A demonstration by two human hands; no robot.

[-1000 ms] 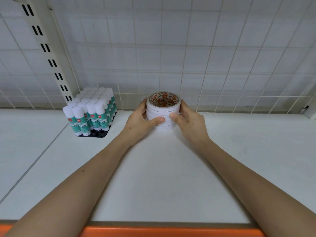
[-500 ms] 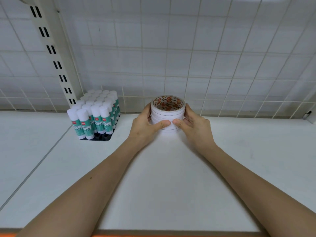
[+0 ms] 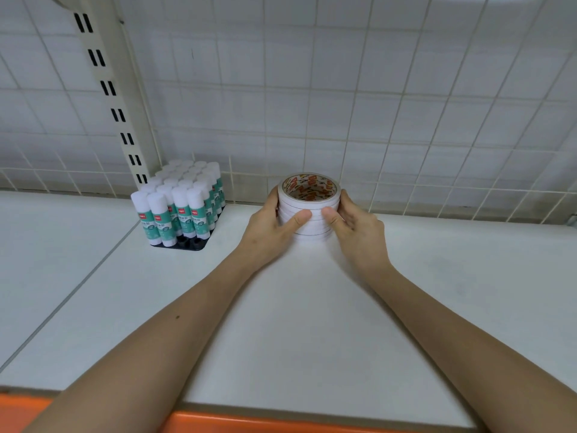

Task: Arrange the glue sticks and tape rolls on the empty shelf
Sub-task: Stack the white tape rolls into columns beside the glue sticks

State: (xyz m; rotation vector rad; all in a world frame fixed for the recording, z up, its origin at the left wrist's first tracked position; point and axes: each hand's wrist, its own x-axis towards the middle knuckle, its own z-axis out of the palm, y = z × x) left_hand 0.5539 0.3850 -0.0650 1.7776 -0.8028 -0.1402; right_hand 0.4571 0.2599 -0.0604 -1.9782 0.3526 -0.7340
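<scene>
A stack of white tape rolls with a red-printed inner core stands on the white shelf, near the back. My left hand wraps the stack's left side with the thumb across its front. My right hand grips the right side, its thumb also on the front. The lower rolls are partly hidden by my fingers. A block of glue sticks, white caps and green labels, stands upright in a black tray to the left, apart from my hands.
A wire grid panel closes the back of the shelf. A slotted cream upright rises behind the glue sticks. A seam runs diagonally across the shelf on the left. An orange strip edges the shelf front.
Both hands have carried the tape stack a little farther back on the shelf, toward the grid panel. The glue sticks have not moved.
</scene>
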